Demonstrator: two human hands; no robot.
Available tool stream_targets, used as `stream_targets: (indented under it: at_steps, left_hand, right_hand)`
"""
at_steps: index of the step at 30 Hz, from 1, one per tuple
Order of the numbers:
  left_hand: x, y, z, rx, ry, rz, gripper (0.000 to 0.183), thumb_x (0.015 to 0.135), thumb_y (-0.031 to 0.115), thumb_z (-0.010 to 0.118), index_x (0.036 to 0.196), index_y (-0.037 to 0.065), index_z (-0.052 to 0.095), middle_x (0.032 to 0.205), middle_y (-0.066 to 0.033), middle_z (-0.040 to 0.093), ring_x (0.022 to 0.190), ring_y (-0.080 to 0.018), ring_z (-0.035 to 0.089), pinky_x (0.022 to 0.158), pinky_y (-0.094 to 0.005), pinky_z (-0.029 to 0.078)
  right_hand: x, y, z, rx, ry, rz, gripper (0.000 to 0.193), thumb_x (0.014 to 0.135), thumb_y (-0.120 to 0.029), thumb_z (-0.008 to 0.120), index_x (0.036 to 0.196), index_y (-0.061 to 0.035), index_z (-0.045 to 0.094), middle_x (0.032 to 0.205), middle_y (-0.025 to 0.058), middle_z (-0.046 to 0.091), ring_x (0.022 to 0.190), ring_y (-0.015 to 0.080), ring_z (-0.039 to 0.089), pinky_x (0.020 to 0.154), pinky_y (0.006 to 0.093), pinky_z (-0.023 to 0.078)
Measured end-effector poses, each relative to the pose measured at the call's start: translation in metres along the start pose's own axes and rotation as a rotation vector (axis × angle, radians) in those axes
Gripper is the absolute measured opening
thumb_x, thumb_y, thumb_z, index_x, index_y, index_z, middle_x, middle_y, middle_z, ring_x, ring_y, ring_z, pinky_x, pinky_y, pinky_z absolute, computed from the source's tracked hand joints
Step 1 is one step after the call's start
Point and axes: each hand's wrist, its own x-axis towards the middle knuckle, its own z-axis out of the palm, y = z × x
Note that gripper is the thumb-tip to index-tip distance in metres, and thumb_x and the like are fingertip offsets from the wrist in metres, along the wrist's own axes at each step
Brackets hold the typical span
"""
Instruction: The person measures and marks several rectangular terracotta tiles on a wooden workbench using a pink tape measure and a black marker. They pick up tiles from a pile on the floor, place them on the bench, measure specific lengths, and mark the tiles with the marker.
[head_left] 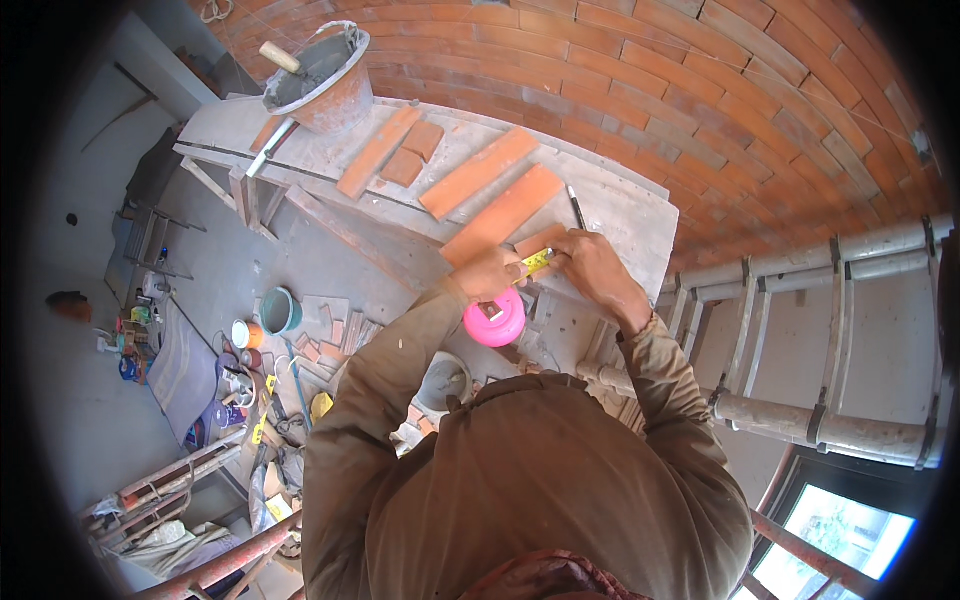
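Observation:
My left hand [487,275] is closed around a tape measure, and a short length of its yellow blade [538,262] stretches toward the right. A round bright-pink object [494,320] shows just below that hand; I cannot tell whether it is the tape's case. The fingers of my right hand [600,272] pinch the blade's other end. A slim dark pen-like stick with a pale tip [576,208] points up from beside the right fingers. Partly behind both hands is a short orange brick piece [540,240]. Long flat bricks [503,214] lie just beyond my left hand.
The plank platform [625,215] also bears another long brick [480,173], short pieces [411,154] and a mortar bucket [330,100] with a wooden handle sticking out. A brick wall [640,90] rises behind. Metal scaffolding [830,430] stands right; buckets [280,310] and rubble lie below left.

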Motion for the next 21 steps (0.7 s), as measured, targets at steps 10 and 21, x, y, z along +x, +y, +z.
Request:
stream_targets:
  at_steps: [10, 21]
  left_hand:
    - [0.005, -0.012, 0.003, -0.024, 0.071, 0.057, 0.032, 0.102, 0.026, 0.049, 0.092, 0.0, 0.064, 0.081, -0.0075, 0.062, 0.061, -0.0162, 0.059, 0.042, -0.0312, 0.05]
    - [-0.004, 0.01, -0.001, -0.029, 0.039, -0.055, 0.031, 0.102, 0.025, 0.05, 0.093, -0.001, 0.064, 0.079, -0.0068, 0.06, 0.063, -0.0173, 0.06, 0.053, -0.0337, 0.053]
  right_hand:
    - [0.009, -0.003, 0.0, -0.007, -0.019, -0.028, 0.025, 0.081, -0.002, 0.062, 0.103, 0.0005, 0.072, 0.102, 0.0226, 0.069, 0.095, 0.0416, 0.065, 0.085, 0.0437, 0.052]
    - [0.007, 0.001, -0.001, -0.005, -0.019, -0.03, 0.026, 0.08, -0.001, 0.061, 0.102, -0.0006, 0.073, 0.099, 0.0236, 0.069, 0.093, 0.0419, 0.066, 0.083, 0.0448, 0.052]
